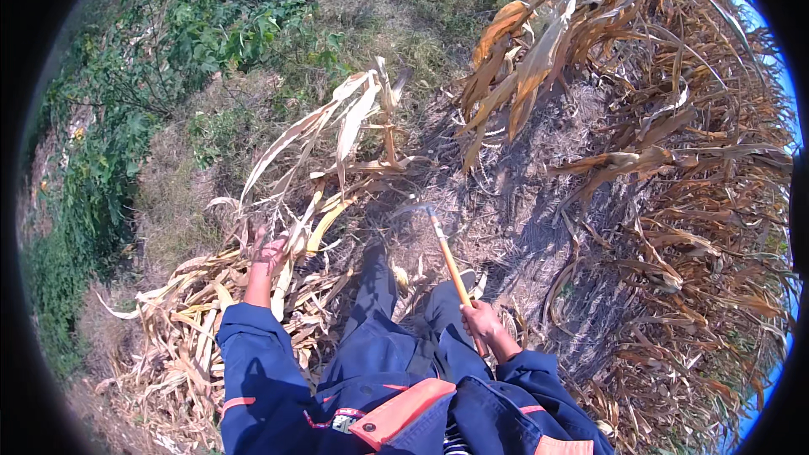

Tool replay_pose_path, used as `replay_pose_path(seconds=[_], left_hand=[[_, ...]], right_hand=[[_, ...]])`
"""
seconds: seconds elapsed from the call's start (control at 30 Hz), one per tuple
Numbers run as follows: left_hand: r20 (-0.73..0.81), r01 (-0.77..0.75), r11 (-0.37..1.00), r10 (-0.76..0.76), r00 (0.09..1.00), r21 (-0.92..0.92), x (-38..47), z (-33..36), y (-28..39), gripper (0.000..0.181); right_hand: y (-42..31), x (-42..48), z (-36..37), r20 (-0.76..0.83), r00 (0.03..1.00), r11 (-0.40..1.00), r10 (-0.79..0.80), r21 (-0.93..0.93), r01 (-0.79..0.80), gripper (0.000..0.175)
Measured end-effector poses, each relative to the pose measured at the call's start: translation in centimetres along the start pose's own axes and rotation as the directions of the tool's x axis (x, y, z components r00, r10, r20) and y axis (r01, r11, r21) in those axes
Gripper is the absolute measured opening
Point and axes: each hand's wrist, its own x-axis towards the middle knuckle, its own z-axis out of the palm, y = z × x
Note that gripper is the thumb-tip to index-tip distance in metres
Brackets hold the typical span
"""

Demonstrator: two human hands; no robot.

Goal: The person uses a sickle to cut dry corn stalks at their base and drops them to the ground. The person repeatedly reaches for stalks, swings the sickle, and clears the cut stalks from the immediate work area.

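Note:
My right hand [481, 322] grips the wooden handle [452, 262] of a sickle low in front of my right leg. The sickle's thin curved blade [412, 208] points left at the far end, just above the ground. My left hand [270, 253] is beside dry maize leaves and stalks [284, 284] at the left; leaves partly cover the fingers, so its grip is unclear. Beneath that hand lies a heap of pale dry maize stalks [196, 335]. Ahead, a dry maize stalk [389, 139] with drooping leaves [351, 120] rises beyond the blade.
Standing dry maize plants [695, 234] line the right side, with long leaves [524, 76] hanging over the upper right. Green leafy plants [208, 31] grow at the upper left. Straw-littered soil [518, 202] lies between. My legs [376, 291] stand beside the heap.

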Motion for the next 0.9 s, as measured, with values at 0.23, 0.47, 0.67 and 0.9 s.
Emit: replay_pose_path(seconds=[0.23,0.47,0.67,0.9], left_hand=[[0.020,0.056,0.978,-0.061,0.998,0.202,-8.2,6.5,-1.7,0.067],[0.076,0.152,0.825,-0.229,0.971,0.544,-8.9,1.2,4.0,0.058],[0.056,0.062,0.671,-0.153,0.987,0.739,-9.3,-6.7,3.1,0.032],[0.143,-0.141,0.337,0.019,0.990,0.931,-15.2,-10.5,0.2,0.029]], right_hand=[[-6.8,5.6,5.9,0.206,0.976,0.926,-0.073,0.378,-0.010,0.016],[-10.9,18.5,15.8,0.314,0.880,0.802,-0.355,0.586,0.115,0.029],[-5.6,14.4,15.3,0.286,0.936,0.978,-0.206,0.099,0.185,0.027],[1.2,2.7,3.4,-0.014,0.999,0.937,0.040,0.347,-0.033,0.017]])
